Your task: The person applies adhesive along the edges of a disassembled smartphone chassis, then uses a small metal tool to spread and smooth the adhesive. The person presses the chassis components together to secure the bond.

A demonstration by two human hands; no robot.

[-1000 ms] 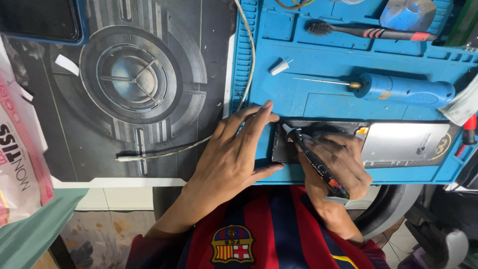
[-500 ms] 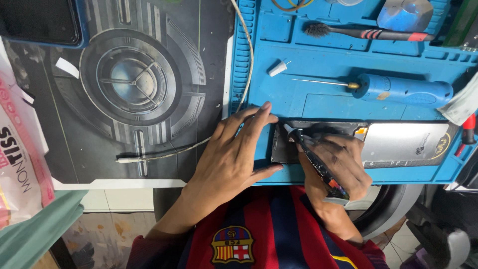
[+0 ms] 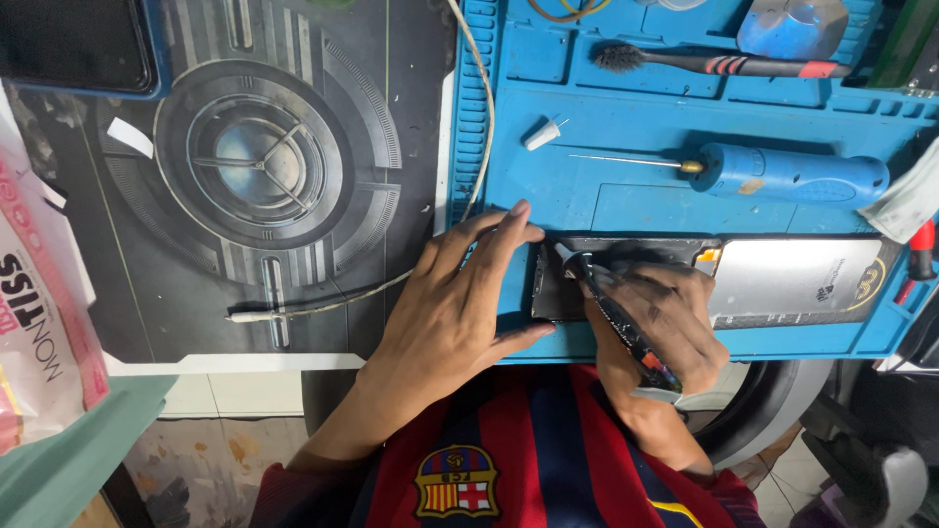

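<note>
Head view looks down on the desk (image 3: pixel 254 364), where a blue silicone repair mat with moulded compartments (image 3: pixel 626 210) carries an opened dark smartphone with a silvery inner plate (image 3: pixel 782 284) at its near edge. The left hand (image 3: pixel 455 313) lies flat and spread, its fingertips pressing the phone's left end; the right hand (image 3: pixel 665 318) is closed in a pen grip around a slim black probe with red marks near its tail (image 3: pixel 616 318), its tip meeting the phone's upper left corner. Doing this well seems to call for firm bracing from the left hand and a shallow, light tip, since a slip could gouge what lies inside. Going down in size, a grey mat printed with a round emblem (image 3: pixel 254 166) sits to the left, then a blue-handled tool with a thin needle shaft (image 3: pixel 792 176), a black-bristled brush with a red-striped handle (image 3: pixel 724 66), a pale cord (image 3: pixel 469 166) and 1 small white cap (image 3: pixel 541 134). None of these crowds the phone.
</note>
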